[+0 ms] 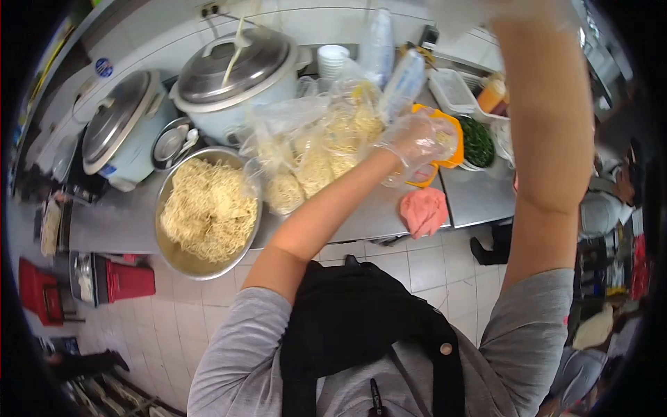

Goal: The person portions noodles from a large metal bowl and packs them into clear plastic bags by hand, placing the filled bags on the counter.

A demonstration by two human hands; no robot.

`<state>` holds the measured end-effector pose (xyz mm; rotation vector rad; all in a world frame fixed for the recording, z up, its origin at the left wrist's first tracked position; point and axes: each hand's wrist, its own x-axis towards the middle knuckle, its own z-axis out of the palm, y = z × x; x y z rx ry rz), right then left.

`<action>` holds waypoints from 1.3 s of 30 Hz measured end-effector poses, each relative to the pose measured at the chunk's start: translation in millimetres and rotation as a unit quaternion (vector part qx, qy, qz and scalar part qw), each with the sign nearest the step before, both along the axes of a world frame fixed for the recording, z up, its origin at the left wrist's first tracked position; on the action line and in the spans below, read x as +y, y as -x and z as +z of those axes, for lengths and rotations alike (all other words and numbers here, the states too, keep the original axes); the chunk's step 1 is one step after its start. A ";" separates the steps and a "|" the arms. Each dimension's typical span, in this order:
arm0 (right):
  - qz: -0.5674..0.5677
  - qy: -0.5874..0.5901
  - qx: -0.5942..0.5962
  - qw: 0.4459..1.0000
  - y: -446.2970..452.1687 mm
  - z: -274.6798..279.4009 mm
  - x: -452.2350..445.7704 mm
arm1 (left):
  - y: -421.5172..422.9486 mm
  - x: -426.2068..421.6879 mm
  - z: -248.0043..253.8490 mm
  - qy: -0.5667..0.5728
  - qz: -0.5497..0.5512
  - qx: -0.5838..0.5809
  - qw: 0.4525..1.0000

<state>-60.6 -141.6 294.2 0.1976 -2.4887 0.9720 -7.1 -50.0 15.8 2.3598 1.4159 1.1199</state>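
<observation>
My left hand point(415, 141), in a clear plastic glove, is at an orange container point(455, 154) with pale contents; its fingers are partly hidden by the loose, shiny plastic, and their grip is not clear. My right arm reaches up at the right, and the right hand point(511, 8) is a blur at the top edge. Bags of noodles point(316, 167) lie left of my left hand. Beside the orange container is a bowl of chopped greens point(476, 141). A crumpled pink cloth point(424, 212) lies near the counter's front edge.
A metal bowl point(161, 240) of noodles stands at the left. Behind it are two lidded cookers point(236, 66). Stacked white cups point(333, 62), a clear plastic box point(451, 90) and bottles point(492, 94) stand at the back. Other people are at the far right.
</observation>
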 end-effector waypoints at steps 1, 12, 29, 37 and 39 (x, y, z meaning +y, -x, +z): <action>0.023 0.001 -0.022 0.999 12.2 -11.3 -5.2 | 2.3 2.3 -7.6 0.001 0.014 0.001 1.000; -0.164 -0.268 -0.042 0.948 -116.0 -79.4 80.5 | -5.2 26.3 -53.3 0.078 0.057 -0.020 0.995; -0.478 -0.310 -0.032 0.821 -285.8 -127.1 151.7 | 24.8 47.1 179.4 0.014 0.048 0.193 0.980; -0.423 -0.140 0.018 0.895 -206.4 -181.7 92.7 | 63.7 -15.0 173.4 0.194 -0.031 0.047 0.979; -0.422 -0.110 0.008 0.900 -194.8 -206.3 86.9 | 95.4 -8.9 119.0 0.043 -0.181 0.035 0.982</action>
